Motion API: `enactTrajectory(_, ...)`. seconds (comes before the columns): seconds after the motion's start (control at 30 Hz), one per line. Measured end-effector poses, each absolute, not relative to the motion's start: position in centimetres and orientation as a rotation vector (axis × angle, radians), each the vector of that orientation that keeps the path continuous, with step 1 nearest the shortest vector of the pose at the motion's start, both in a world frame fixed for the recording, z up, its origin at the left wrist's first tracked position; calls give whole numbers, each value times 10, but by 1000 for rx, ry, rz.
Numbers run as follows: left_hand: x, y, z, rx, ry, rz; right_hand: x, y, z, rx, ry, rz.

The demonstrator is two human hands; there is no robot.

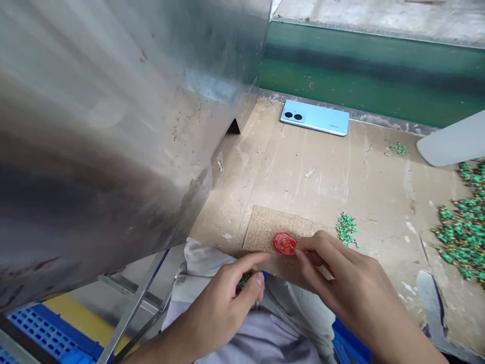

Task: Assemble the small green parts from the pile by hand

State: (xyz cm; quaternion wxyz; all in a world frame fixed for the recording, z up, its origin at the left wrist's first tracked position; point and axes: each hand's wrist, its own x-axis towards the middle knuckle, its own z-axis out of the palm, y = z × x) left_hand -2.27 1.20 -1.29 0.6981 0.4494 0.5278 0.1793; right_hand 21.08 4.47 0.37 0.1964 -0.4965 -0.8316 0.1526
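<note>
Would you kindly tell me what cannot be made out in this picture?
Head view:
Left hand: curled fingers hide most of its green bits.
Right hand: whatever it pinches beside the red disc is too small.
Green pile: pieces too small to identify; cut by right edge.
White object: cut by right edge.

Tabletop count: singles, two hands, three green groups.
One phone at 12 o'clock; one red disc on one mat at 6; one left hand and one right hand. The green parts are too many to count: a large spread at 3, a small cluster near centre and a tiny cluster at 1.
</note>
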Motion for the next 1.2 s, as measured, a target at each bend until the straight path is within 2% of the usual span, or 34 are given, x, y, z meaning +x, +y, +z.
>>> enactTrajectory(0.37,-25,14,-12,872,1088,462,214,44,7,-1393,-2266,567)
enactTrajectory(0.57,-21,19,-14,459,852,629,208,40,16,-1436,-1888,990)
enactTrajectory(0.83,-19,19,-12,379,806,651,205,38,19,-1464,-1425,1283)
enactTrajectory(0.97,-16,18,-11,371,777,677,205,37,15,-1462,-1451,1220)
enactTrajectory(1.2,-15,21,-10,355,810,733,216,20,-2,-1606,-1571,682)
